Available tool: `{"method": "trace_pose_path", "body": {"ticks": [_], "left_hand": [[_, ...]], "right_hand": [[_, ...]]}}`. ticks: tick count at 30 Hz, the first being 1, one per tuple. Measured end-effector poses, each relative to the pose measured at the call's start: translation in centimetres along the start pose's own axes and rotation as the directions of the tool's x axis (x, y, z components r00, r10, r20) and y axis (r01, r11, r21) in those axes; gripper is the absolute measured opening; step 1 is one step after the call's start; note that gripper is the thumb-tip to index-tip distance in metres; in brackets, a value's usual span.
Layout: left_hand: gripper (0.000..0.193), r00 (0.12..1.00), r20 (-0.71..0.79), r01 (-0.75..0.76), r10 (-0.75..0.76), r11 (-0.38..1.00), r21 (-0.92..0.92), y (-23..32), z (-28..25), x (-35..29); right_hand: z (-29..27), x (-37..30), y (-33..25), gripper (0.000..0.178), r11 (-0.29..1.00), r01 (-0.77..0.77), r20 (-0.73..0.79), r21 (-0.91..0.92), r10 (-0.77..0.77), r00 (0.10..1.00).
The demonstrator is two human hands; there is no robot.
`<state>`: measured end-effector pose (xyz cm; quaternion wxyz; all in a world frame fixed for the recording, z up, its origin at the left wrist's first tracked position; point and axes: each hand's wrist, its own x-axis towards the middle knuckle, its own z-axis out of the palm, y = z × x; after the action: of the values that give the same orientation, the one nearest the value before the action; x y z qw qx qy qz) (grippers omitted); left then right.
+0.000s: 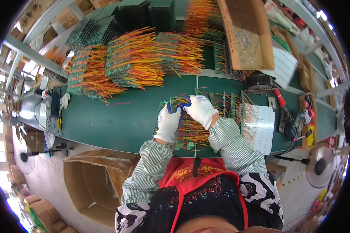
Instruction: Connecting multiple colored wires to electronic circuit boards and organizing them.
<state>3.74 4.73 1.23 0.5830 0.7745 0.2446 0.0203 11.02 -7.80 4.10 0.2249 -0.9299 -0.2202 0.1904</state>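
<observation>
My left hand (169,123), in a white glove with blue on the palm side, is closed at the edge of a bunch of red, orange and green wires (179,101). My right hand (201,110), gloved the same way, closes on that bunch from the other side, its fingertips close to the left ones. Below the hands lies a green circuit board panel with many wires (192,131) standing off it. To the right, more wired panels (233,105) lie side by side. The gloves hide exactly which wires each hand grips.
Stacked wired boards (134,58) fill the back left of the green table (105,120). A cardboard tray (245,42) stands at the back right, near a black fan (260,82). White panels (258,128) and a red-handled tool (279,97) lie right. An open carton (93,182) sits below.
</observation>
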Motion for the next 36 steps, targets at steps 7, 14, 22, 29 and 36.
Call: {"method": "trace_pose_path", "body": {"ticks": [7,14,22,29,36], "left_hand": [[0.024,0.879,0.471,0.292,-0.073,0.864,-0.409,3.3,-1.9,-1.2],[0.025,0.965,0.245,-0.103,0.092,0.994,0.033,1.8,1.8,-2.1],[0.024,0.972,0.207,-0.167,0.111,0.947,0.273,2.7,3.6,-0.7],[0.026,0.860,0.509,0.313,-0.026,0.815,-0.487,6.7,1.0,-1.7],[0.030,0.883,0.457,0.394,-0.108,0.700,-0.596,2.1,2.8,-0.9]], "right_hand": [[-4.4,-4.5,2.1,0.028,0.884,0.270,-0.129,0.382,-0.238,0.963],[-1.8,-6.0,2.3,0.036,0.993,0.020,-0.193,0.120,0.004,0.981],[-1.4,-4.3,6.2,0.039,0.947,0.049,-0.216,0.318,0.023,0.976],[-4.6,-8.9,7.0,0.055,0.796,-0.020,0.219,0.605,-0.142,0.965],[-0.1,-7.7,7.2,0.047,0.877,0.032,0.139,0.479,-0.112,0.984]]}}
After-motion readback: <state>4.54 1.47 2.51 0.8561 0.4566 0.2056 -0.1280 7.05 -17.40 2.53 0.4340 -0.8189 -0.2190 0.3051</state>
